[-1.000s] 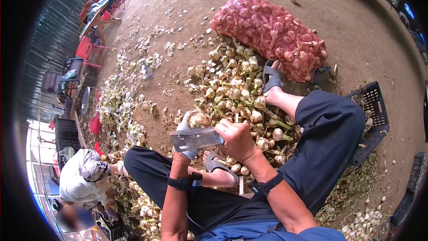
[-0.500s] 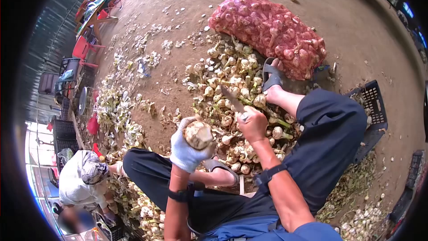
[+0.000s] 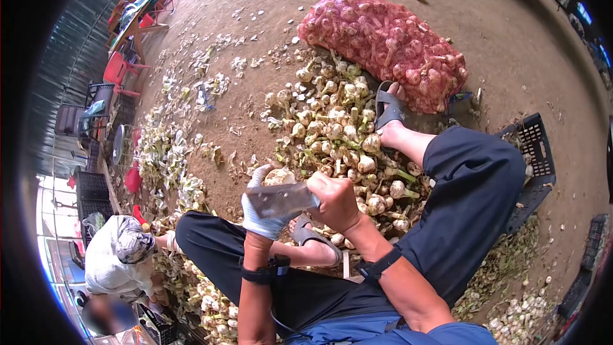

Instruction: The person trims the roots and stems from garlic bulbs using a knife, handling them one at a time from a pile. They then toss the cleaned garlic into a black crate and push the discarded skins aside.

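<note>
My left hand (image 3: 259, 222), in a white glove, is closed around a garlic bulb (image 3: 280, 177). The blade of a wide knife (image 3: 281, 200) lies across the front of the bulb and hides its lower part. Whether the edge touches the bulb I cannot tell. My bare right hand (image 3: 335, 201) grips the knife's handle, with the blade pointing left. Beyond both hands, a heap of garlic bulbs with stems (image 3: 348, 128) spreads over the ground between my feet.
A full red mesh sack of garlic (image 3: 389, 48) lies past my right foot. A black plastic crate (image 3: 536, 147) stands by my right knee. Peelings (image 3: 169, 153) litter the ground at left. Another person (image 3: 118, 259) is at lower left, near chairs (image 3: 118, 70) and crates.
My right hand has brought the knife down and left, from over the heap to the bulb. The blade now covers part of the bulb. My left hand has barely moved.
</note>
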The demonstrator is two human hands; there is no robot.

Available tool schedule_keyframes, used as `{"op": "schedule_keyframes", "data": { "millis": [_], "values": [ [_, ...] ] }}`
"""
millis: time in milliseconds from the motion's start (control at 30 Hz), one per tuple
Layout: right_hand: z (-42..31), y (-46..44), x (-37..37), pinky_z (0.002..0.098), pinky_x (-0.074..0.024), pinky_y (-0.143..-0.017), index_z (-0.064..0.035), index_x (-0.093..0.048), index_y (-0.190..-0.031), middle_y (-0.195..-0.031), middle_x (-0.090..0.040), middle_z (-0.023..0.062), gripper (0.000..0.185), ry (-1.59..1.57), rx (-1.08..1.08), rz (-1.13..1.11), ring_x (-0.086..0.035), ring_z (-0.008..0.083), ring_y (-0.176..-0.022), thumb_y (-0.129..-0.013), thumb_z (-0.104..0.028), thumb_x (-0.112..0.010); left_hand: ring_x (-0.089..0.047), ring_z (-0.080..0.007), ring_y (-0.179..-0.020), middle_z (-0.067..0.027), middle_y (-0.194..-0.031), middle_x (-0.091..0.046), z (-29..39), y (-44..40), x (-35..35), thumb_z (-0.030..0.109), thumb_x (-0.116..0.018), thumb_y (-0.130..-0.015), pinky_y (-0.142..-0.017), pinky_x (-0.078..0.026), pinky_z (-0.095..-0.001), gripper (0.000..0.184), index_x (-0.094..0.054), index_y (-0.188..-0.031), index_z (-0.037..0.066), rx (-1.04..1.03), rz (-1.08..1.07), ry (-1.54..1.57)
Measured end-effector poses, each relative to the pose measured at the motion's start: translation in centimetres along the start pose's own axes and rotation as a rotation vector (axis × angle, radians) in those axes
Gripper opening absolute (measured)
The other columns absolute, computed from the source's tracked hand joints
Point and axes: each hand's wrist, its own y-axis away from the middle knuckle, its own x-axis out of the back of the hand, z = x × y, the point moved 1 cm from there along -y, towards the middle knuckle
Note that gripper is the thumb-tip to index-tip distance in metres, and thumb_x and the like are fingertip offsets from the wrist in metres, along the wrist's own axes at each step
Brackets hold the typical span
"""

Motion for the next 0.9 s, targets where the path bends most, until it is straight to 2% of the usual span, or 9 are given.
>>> {"op": "schedule_keyframes", "data": {
  "millis": [67,233,300,367,467,533,600,733,900],
  "values": [
    [2.3,1.4,-1.6,0.0393,-0.0503,-0.053,-0.0069,-0.06,-0.078,-0.076,-0.062,0.0136,0.018,0.056,-0.132,0.089,-0.065,0.0307,-0.061,-0.083,-0.024,-0.066,-0.066,-0.0127,-0.098,-0.0051,-0.103,-0.07,1.5,0.0,-0.3,0.018,-0.089,-0.066,-0.093,-0.052,-0.0302,0.077,-0.047,-0.128,0.003,-0.129,0.178,-0.449],
    [6.5,4.3,-3.8,0.0354,-0.0563,-0.053,-0.0031,-0.067,-0.083,-0.062,-0.065,0.0082,0.021,0.141,-0.73,0.026,-0.065,0.0232,-0.054,-0.087,-0.023,-0.07,-0.067,-0.0183,-0.094,-0.0077,-0.102,-0.067,3.2,0.8,-1.3,0.018,-0.088,-0.066,-0.087,-0.055,-0.0319,0.077,-0.047,-0.128,0.002,-0.199,0.256,-0.033],
    [5.0,3.8,-5.1,0.0314,-0.057,-0.048,-0.0027,-0.067,-0.084,-0.063,-0.062,0.0017,0.023,-0.907,-1.064,0.184,-0.06,0.015,-0.049,-0.091,-0.024,-0.07,-0.066,-0.019,-0.097,-0.0074,-0.108,-0.066,2.8,0.3,-2.0,0.017,-0.085,-0.069,-0.088,-0.054,-0.0314,0.075,-0.046,-0.131,0.001,-0.129,0.348,0.245],
    [1.0,1.8,-3.5,0.0289,-0.0572,-0.047,-0.0031,-0.066,-0.09,-0.064,-0.055,-0.003,0.025,-1.273,-1.115,0.084,-0.049,0.006,-0.045,-0.093,-0.027,-0.072,-0.065,-0.0192,-0.103,-0.008,-0.114,-0.065,2.4,0.5,-1.8,0.019,-0.086,-0.073,-0.092,-0.053,-0.0317,0.076,-0.045,-0.135,0.002,-0.106,0.336,0.243],
    [-0.2,1.8,-3.6,0.0335,-0.0592,-0.054,-0.0062,-0.065,-0.087,-0.065,-0.059,0.0009,0.023,-1.596,-1.117,-0.062,-0.05,0.0077,-0.047,-0.093,-0.027,-0.073,-0.065,-0.0233,-0.107,-0.0112,-0.119,-0.064,1.9,0.3,-1.9,0.049,-0.082,-0.079,-0.095,-0.054,-0.0399,0.075,-0.052,-0.131,0.005,-0.094,0.179,0.621],
    [-0.5,1.3,-3.4,0.0342,-0.0597,-0.06,-0.0085,-0.064,-0.085,-0.061,-0.056,-0.0009,0.018,-1.735,-1.054,-0.104,-0.048,0.008,-0.046,-0.093,-0.023,-0.072,-0.065,-0.024,-0.108,-0.0117,-0.12,-0.064,2.2,0.5,-1.4,0.048,-0.082,-0.08,-0.095,-0.054,-0.0412,0.074,-0.052,-0.131,0.005,-0.098,0.194,0.659],
    [-0.8,0.3,-2.1,0.0322,-0.0586,-0.059,-0.0081,-0.064,-0.085,-0.059,-0.055,-0.0017,0.016,-1.676,-1.058,-0.028,-0.048,0.0079,-0.045,-0.093,-0.02,-0.072,-0.064,-0.0272,-0.109,-0.0128,-0.122,-0.062,4.0,0.4,-0.6,0.046,-0.083,-0.08,-0.097,-0.054,-0.0434,0.076,-0.049,-0.134,0.004,-0.132,0.2,0.631],
    [-0.7,-0.9,-0.7,0.0274,-0.0566,-0.055,-0.0071,-0.064,-0.083,-0.06,-0.055,-0.004,0.017,-1.326,-0.879,0.091,-0.049,0.0058,-0.046,-0.094,-0.017,-0.072,-0.062,-0.0189,-0.104,-0.0089,-0.121,-0.059,2.7,0.5,1.7,-0.008,-0.072,-0.074,-0.091,-0.055,-0.034,0.067,-0.046,-0.134,0.006,-0.026,0.318,0.272],
    [-2.7,-0.8,-0.3,0.0329,-0.048,-0.054,-0.0018,-0.063,-0.079,-0.064,-0.054,0.0031,0.02,-0.558,-0.527,0.125,-0.057,0.0098,-0.057,-0.089,-0.015,-0.074,-0.065,-0.017,-0.077,-0.0078,-0.096,-0.064,0.6,0.5,1.0,-0.003,-0.069,-0.078,-0.064,-0.057,-0.0285,0.049,-0.05,-0.123,0.002,0.113,0.439,0.625]
  ]
}}
